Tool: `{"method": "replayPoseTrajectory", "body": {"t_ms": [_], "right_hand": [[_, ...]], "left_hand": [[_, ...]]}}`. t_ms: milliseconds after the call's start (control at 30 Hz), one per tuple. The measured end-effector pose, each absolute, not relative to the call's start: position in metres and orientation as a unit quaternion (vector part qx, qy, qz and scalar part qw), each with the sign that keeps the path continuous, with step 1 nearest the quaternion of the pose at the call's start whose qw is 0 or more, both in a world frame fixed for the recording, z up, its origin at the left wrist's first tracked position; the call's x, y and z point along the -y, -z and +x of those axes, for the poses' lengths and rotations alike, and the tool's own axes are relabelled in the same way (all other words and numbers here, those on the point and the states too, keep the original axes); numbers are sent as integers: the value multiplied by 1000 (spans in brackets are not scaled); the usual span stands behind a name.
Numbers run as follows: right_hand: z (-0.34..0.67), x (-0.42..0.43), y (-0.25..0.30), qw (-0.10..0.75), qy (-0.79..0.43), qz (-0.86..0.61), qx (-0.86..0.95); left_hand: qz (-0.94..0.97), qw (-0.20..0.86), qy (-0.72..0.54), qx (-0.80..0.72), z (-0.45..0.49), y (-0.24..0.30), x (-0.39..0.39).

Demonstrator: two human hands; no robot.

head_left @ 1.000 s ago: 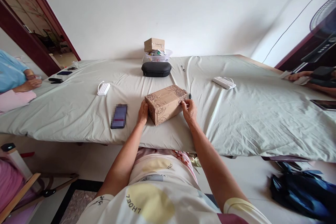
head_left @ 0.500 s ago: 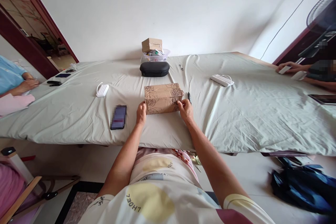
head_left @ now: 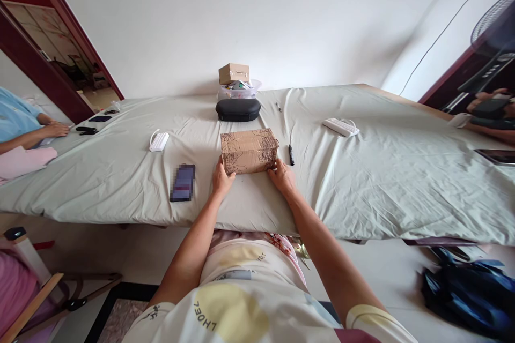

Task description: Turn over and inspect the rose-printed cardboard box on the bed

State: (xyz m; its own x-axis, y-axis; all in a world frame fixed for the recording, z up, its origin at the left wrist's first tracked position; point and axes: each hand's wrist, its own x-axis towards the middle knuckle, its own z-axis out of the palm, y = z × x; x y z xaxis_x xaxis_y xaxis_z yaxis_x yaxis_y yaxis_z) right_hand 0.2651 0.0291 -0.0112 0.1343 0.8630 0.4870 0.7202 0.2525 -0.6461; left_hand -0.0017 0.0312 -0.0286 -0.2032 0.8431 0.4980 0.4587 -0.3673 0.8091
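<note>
A brown cardboard box (head_left: 249,151) with dark scribbled rose-like drawings lies on the cloth-covered table in front of me. My left hand (head_left: 222,178) grips its lower left corner, thumb on the front face. At the lower right corner, my right hand (head_left: 282,174) holds the box with thumb and fingers. Both hands are closed on it, and the fingers behind its ends are partly hidden. A black marker (head_left: 291,155) lies just right of the box. To the left of my left hand rests a phone (head_left: 183,183) with a blurred screen.
Behind the box sit a black case (head_left: 237,110) and a plastic basket (head_left: 254,88) with a smaller carton (head_left: 234,73) on top. White power banks lie left (head_left: 159,141) and right (head_left: 341,127). Other people's hands rest at the table's left (head_left: 56,129) and right ends.
Both my hands have slid to the box's lower front corners, the left thumb now on the front face. The box has barely moved. At right, another person's hand has lifted off the table.
</note>
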Motion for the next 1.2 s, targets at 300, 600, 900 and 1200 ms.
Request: {"method": "replayPoseTrajectory", "body": {"t_ms": [300, 600, 900, 1200], "right_hand": [[259, -15, -17, 594, -44, -516, 616], [256, -5, -26, 633, 2, -484, 605], [239, 3, -28, 496, 223, -508, 668], [203, 15, -26, 374, 218, -460, 775]], "left_hand": [[575, 170, -623, -502, -4, 2, -11], [593, 27, -636, -492, -2, 0, -9], [678, -156, -493, -522, 12, -2, -2], [779, -162, -418, -438, 29, 1, 4]]}}
